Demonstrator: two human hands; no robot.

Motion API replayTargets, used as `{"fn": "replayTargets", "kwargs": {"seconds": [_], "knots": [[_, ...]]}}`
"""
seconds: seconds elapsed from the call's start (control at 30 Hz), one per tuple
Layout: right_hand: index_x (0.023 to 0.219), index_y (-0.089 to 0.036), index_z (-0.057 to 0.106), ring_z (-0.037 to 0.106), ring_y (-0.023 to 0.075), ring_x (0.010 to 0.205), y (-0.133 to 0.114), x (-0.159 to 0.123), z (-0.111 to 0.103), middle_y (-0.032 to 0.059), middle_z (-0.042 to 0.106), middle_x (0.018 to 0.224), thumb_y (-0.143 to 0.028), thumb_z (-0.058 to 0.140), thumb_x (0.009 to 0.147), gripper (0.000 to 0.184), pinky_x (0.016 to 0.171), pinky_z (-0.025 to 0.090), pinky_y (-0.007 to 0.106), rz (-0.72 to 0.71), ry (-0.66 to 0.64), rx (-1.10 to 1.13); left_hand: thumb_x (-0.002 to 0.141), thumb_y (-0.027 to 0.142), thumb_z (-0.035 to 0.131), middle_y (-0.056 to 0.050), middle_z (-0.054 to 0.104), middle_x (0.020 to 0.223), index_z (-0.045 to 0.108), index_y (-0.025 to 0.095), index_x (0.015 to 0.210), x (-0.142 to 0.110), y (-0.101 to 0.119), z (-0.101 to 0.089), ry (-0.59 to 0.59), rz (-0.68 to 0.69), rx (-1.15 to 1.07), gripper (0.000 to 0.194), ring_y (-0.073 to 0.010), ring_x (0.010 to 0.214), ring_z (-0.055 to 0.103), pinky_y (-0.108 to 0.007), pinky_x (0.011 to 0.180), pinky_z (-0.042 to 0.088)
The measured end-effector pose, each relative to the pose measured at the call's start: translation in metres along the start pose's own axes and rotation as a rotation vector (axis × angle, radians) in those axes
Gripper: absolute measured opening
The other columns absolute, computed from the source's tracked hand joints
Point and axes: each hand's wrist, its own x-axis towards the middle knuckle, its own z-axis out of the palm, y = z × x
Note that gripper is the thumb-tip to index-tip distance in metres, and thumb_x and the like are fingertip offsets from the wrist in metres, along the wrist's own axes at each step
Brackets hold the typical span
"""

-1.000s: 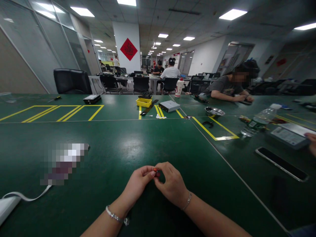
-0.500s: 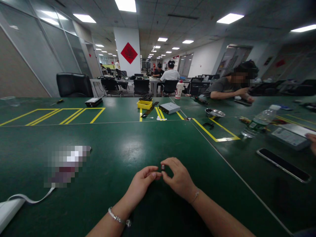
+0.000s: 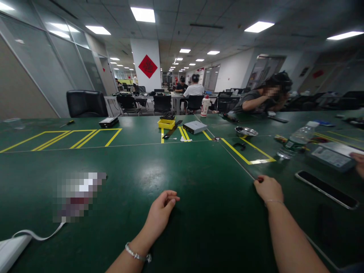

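My left grip (image 3: 160, 212) hangs over the glossy dark-green bench (image 3: 125, 167), fingers loosely curled with a little room by the thumb, and I see nothing in it. A silver beaded bracelet (image 3: 136, 255) circles that wrist. My right grip (image 3: 270, 187) is well apart from it, back upward, fingertips at the thin pale seam (image 3: 237, 161). My own hand hides its inside, so I cannot tell whether it is closed on anything or touching the bench. Nearest to it, the black rectangular phone with a pale edge (image 3: 327, 189) lies flat on its right. Beyond my fingers is the yellow tape outline (image 3: 235, 151); the clear plastic bottle with a green label (image 3: 295, 142) stands tilted in my view, between that outline and the grey metal box (image 3: 328, 156).
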Motion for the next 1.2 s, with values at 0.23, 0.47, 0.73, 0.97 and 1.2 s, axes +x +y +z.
{"fn": "replayTargets", "kwargs": {"seconds": [0.23, 0.47, 0.73, 0.97, 1.2], "knots": [[0.119, -0.005, 0.046, 0.047, 0.0337, 0.103, -0.013, -0.009, 0.0, 0.024, 0.05, 0.11, -0.035, 0.043, 0.072, 0.055, 0.083, 0.037, 0.044, 0.022, 0.13, 0.024, 0.077, 0.023, 0.045, -0.004, 0.065, 0.096, 0.057, 0.02, 0.094, 0.001, -0.006, -0.002, 0.034, 0.078, 0.231, 0.021, -0.0188, 0.094, 0.057, -0.035, 0.086, 0.04], [0.128, -0.013, 0.036, 0.033, 0.0239, 0.12, -0.099, -0.072, -0.006, 0.0128, 0.04, 0.129, -0.041, 0.036, 0.08, 0.055, 0.098, 0.029, 0.041, -0.55, 0.042, 0.244, 0.076, 0.017, 0.047, -0.004, 0.058, 0.111, 0.059, 0.023, 0.097, 0.0, -0.012, 0.002, 0.024, 0.274, 0.552, 0.025, -0.0192, 0.109, 0.048, -0.04, 0.097, 0.034], [0.137, -0.024, 0.017, 0.008, 0.0235, 0.131, -0.161, -0.162, -0.005, 0.0031, 0.019, 0.143, -0.054, 0.033, 0.081, 0.066, 0.105, 0.009, 0.046, -1.117, -0.514, 0.176, 0.079, 0.028, 0.046, -0.002, 0.031, 0.14, 0.031, 0.026, 0.13, -0.004, -0.016, 0.009, -0.047, 0.3, 0.965, 0.054, -0.0255, 0.13, 0.017, -0.054, 0.104, 0.015], [0.127, -0.029, 0.04, 0.026, 0.0225, 0.126, -0.153, -0.134, -0.012, 0.0027, 0.038, 0.135, -0.048, 0.039, 0.081, 0.05, 0.102, 0.018, 0.047, -1.153, -0.53, 0.167, 0.081, 0.036, 0.042, -0.002, 0.029, 0.141, 0.031, 0.031, 0.13, -0.007, -0.01, 0.009, -0.168, 0.284, 1.053, 0.05, -0.0271, 0.13, 0.018, -0.058, 0.102, 0.009], [0.12, -0.016, 0.05, 0.034, 0.0291, 0.12, -0.041, -0.019, -0.005, 0.0131, 0.046, 0.126, -0.014, 0.042, 0.073, 0.048, 0.097, 0.028, 0.045, -0.507, 0.062, -0.114, 0.082, 0.037, 0.04, -0.001, 0.03, 0.14, 0.035, 0.032, 0.127, -0.006, -0.007, 0.007, -0.173, 0.259, 1.011, 0.046, -0.0265, 0.13, 0.018, -0.058, 0.102, 0.008]]}}
